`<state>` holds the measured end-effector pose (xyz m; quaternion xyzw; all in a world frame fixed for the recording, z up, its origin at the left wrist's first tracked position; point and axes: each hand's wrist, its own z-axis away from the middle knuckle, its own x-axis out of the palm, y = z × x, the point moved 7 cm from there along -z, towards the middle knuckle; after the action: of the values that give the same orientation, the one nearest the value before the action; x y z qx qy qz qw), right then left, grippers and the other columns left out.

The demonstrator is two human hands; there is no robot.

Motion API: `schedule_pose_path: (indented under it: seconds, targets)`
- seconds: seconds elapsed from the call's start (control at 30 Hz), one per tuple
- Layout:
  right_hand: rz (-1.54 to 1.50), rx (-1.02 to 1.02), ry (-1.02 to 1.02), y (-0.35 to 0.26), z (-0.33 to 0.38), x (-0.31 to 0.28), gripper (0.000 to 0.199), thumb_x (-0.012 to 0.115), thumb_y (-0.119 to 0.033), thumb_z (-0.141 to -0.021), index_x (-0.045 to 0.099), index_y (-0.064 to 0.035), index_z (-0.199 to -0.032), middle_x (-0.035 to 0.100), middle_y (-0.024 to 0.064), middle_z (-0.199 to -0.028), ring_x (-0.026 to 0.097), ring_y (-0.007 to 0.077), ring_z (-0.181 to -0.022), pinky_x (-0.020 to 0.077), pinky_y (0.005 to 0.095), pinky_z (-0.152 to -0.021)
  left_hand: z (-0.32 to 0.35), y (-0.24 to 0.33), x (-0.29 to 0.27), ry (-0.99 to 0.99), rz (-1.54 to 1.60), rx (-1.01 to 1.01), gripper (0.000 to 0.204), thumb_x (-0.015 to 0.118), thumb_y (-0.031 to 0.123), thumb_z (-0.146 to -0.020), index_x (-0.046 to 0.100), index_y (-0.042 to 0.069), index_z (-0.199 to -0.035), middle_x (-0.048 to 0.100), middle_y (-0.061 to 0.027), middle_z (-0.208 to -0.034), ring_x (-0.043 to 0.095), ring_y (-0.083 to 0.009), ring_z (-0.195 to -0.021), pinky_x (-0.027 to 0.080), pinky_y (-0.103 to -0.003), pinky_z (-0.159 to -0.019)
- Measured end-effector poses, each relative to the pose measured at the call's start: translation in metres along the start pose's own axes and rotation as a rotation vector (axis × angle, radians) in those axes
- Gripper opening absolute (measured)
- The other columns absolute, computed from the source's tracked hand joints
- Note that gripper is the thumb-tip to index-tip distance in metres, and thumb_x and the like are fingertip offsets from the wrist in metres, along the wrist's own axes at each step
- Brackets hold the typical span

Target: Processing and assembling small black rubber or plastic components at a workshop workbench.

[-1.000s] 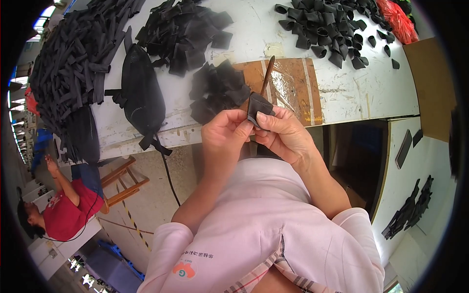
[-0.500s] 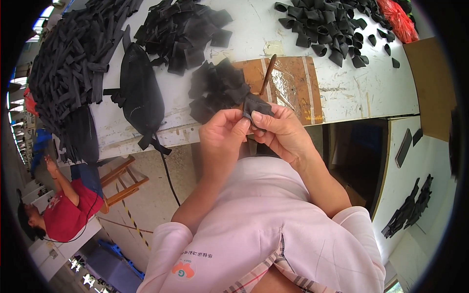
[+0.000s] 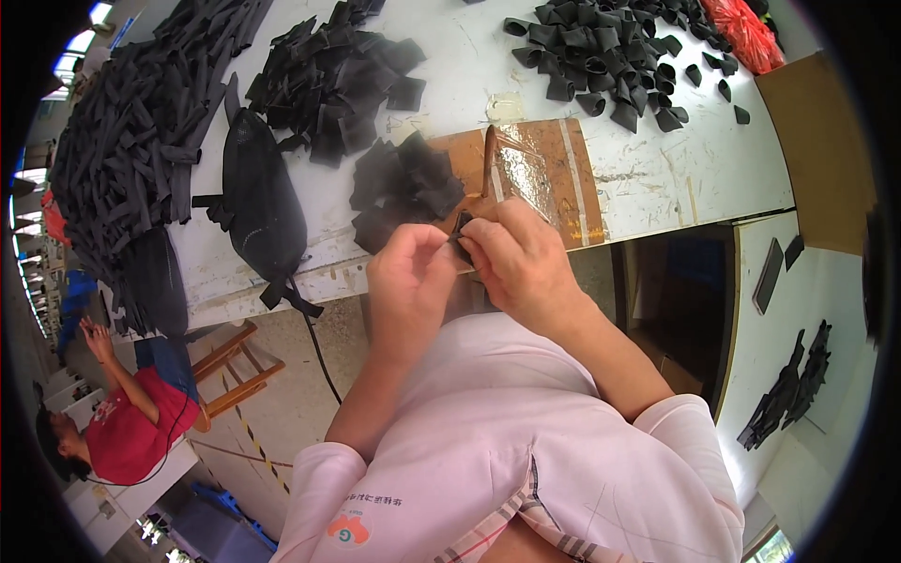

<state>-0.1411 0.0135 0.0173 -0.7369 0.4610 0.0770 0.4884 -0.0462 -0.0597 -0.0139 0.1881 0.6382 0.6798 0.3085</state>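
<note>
Centrally, just below the table edge: left hand [image 3: 408, 281] and right hand [image 3: 521, 263] pressed together, fingertips of both pinched shut on a small black piece [image 3: 462, 236], mostly hidden between thumbs. Held close over the lap, probably for folding or pressing by feel.

Just above the hands: brown glue-stained board [image 3: 554, 174], glossy and smeared, with a thin brown brush [image 3: 488, 164] lying on it. Placed at the near edge, likely for short reach.

Left of the board: loose heap of flat black squares [image 3: 404, 188], matte, soft-looking, foam or fabric. Upper centre: larger heap of similar flat pieces [image 3: 328, 80]. Upper right: curled black pieces [image 3: 601, 52], rolled into short tubes, kept apart from the flat ones, seemingly sorted by stage. Far left: long black strips [image 3: 122, 150] piled thick.

White table [image 3: 694, 169], scuffed and spotted. Lower left: another person in a red shirt [image 3: 131, 432], seated.
</note>
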Motion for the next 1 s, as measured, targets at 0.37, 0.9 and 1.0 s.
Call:
schedule_pose_path:
  seconds: [0.37,0.9,1.0]
  targets:
    - [0.21,-0.054,-0.006,-0.014,0.001,0.006,0.027,0.063,-0.006,-0.06,0.052,0.0006,-0.084,0.047,0.0098,-0.078,0.05,0.0233,-0.073,0.0461,0.0291,-0.054,0.003,-0.006,0.002,0.288,0.118,0.07,0.007,0.054,-0.002,-0.081,0.051,-0.003,-0.088,0.057,-0.0038,-0.072,0.05,-0.0046,-0.055,0.041,-0.016,-0.048]
    - [-1.84,1.12,0.055,0.041,0.023,0.041,0.009,0.062,-0.008,-0.077,0.057,-0.0001,-0.077,0.049,-0.0001,-0.064,0.04,0.007,-0.052,0.032,0.0198,-0.046,-0.021,0.022,0.003,0.185,0.288,0.1,0.014,0.052,-0.009,-0.072,0.053,-0.003,-0.085,0.053,-0.0028,-0.076,0.04,0.0001,-0.047,0.03,-0.013,-0.041]
    - [-1.978,1.058,0.014,0.029,0.009,0.034,0.012,0.059,-0.012,-0.08,0.054,-0.0029,-0.074,0.047,-0.0016,-0.062,0.038,0.0073,-0.052,0.0315,0.0199,-0.046,-0.017,0.029,0.006,0.284,0.142,0.248,0.012,0.052,-0.01,-0.073,0.053,-0.003,-0.083,0.056,-0.005,-0.078,0.042,-0.0006,-0.047,0.031,-0.013,-0.041]
